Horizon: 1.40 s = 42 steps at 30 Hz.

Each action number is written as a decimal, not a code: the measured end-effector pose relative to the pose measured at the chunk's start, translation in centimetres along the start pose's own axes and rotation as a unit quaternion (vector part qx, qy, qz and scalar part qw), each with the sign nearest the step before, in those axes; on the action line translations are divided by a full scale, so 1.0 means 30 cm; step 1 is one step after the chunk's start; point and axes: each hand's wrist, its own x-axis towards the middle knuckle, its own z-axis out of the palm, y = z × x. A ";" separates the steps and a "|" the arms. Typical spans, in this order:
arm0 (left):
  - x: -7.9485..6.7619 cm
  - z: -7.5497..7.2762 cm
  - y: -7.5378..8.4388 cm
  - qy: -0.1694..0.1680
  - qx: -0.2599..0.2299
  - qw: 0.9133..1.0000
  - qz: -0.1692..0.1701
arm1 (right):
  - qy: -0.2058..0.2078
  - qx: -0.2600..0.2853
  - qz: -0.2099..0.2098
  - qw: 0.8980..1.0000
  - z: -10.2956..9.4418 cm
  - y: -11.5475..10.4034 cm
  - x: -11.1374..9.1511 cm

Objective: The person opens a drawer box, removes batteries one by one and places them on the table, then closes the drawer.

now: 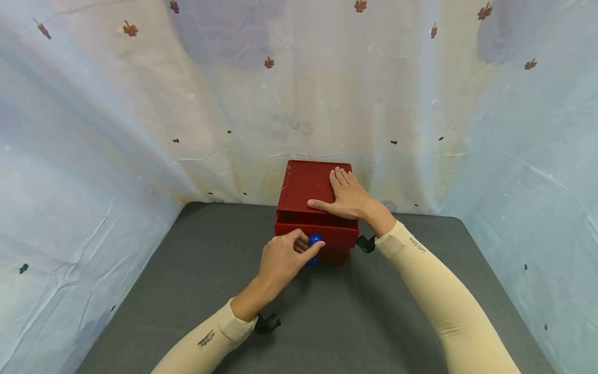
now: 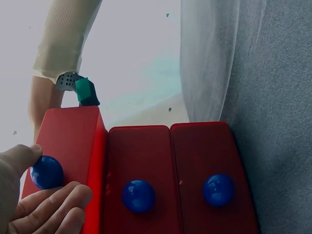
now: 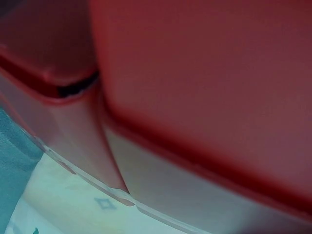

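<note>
A small red drawer cabinet [image 1: 306, 182] stands at the back of the table. Its top drawer [image 1: 341, 237] juts out past the two lower drawers, leaving a dark gap behind its front. My left hand [image 1: 279, 259] pinches that drawer's round blue knob [image 2: 47, 172] between thumb and fingers. Flat on the cabinet's top, toward its right side, rests my right hand [image 1: 348, 198] with the fingers spread. The right wrist view is filled by the red cabinet top [image 3: 209, 73] and the side of the pulled-out drawer [image 3: 73, 126]; no fingers show there.
Two lower drawers with blue knobs, the middle knob [image 2: 138, 196] and the bottom knob [image 2: 218, 189], sit flush in the left wrist view. A dark grey table [image 1: 224, 234] lies beneath. Pale patterned curtains [image 1: 299, 104] hang behind and on both sides.
</note>
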 end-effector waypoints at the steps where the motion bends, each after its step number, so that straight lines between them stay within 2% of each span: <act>1: -0.004 -0.002 0.002 0.000 0.003 1.000 0.002 | 0.000 0.000 0.000 1.000 0.002 0.000 0.001; 22: -0.066 -0.033 0.016 0.003 0.015 0.999 0.046 | 0.005 0.007 0.001 1.000 0.004 0.000 0.001; 42: -0.106 -0.050 0.037 -0.007 0.018 0.999 0.032 | 0.001 0.012 0.005 1.000 0.001 0.004 0.002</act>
